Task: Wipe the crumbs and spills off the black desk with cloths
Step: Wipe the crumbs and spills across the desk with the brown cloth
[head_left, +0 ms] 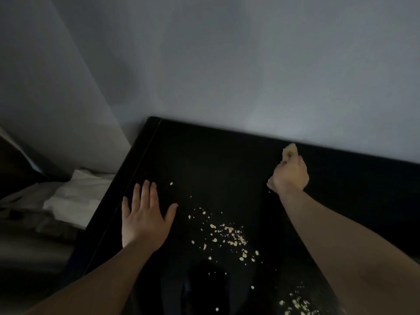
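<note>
Most wiping seems left: crumbs litter the near middle and right of the black bench, the right hand grips a pale cloth at the far edge, the left hand rests flat, fingers spread.

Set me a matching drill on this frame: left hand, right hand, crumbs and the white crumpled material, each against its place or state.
Things:
1. left hand
2. right hand
3. crumbs
4. white crumpled material

Places or states:
A. scattered over the middle and near part of the black desk
B. off the desk, beyond its left edge
C. fingers spread, flat on the desktop
D. curled round a pale yellowish cloth, close to the wall

Pairs: 1-C, 2-D, 3-A, 4-B
</note>
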`<state>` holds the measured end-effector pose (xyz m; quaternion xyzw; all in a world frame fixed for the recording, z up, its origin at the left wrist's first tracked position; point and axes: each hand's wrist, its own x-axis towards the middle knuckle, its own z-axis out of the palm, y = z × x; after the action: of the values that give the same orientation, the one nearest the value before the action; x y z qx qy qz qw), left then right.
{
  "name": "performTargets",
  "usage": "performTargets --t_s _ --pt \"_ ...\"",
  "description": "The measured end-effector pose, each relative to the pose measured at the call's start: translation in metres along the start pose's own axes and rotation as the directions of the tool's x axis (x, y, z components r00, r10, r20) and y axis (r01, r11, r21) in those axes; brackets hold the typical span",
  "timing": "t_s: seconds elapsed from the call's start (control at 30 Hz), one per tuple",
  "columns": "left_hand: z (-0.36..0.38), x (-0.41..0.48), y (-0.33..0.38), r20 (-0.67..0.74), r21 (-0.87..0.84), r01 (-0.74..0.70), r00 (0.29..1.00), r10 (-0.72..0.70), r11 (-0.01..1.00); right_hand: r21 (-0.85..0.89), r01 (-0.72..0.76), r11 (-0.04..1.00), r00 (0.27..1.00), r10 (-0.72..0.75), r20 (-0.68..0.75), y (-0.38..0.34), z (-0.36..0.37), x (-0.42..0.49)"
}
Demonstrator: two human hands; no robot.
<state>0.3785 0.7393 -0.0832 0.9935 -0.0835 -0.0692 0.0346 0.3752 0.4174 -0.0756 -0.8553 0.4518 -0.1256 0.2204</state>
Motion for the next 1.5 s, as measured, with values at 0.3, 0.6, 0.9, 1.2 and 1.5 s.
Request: performTargets --t_s 0.3,0.6,0.9,1.2,1.5 --pt "0.002 -0.002 -0.001 -0.035 -0.028 -0.011 0.999 0.010 1.000 0.280 0.678 0.680 0.616 -0.733 0.289 -0.033 0.026 -0.027" --pt "-0.001 -0.003 0.002 -0.031 -0.013 0.001 1.000 -0.002 1.000 0.240 0.484 0.842 0.865 -0.502 0.018 0.018 -0.017 0.005" --pt "0.000 -0.003 0.001 -0.053 -0.034 -0.007 0.999 0.006 0.999 0.378 0.772 0.510 0.418 -0.857 0.303 -0.005 0.003 -0.105" --pt "0.002 -0.002 0.000 -0.081 -0.047 -0.009 0.997 0.005 0.999 0.015 -0.054 0.998 0.995 0.055 -0.080 0.002 -0.009 0.012" --pt "0.007 -0.001 -0.002 -0.090 -0.063 -0.013 0.996 0.007 0.998 0.354 0.731 0.583 0.502 -0.812 0.299 -0.050 0.033 -0.070"
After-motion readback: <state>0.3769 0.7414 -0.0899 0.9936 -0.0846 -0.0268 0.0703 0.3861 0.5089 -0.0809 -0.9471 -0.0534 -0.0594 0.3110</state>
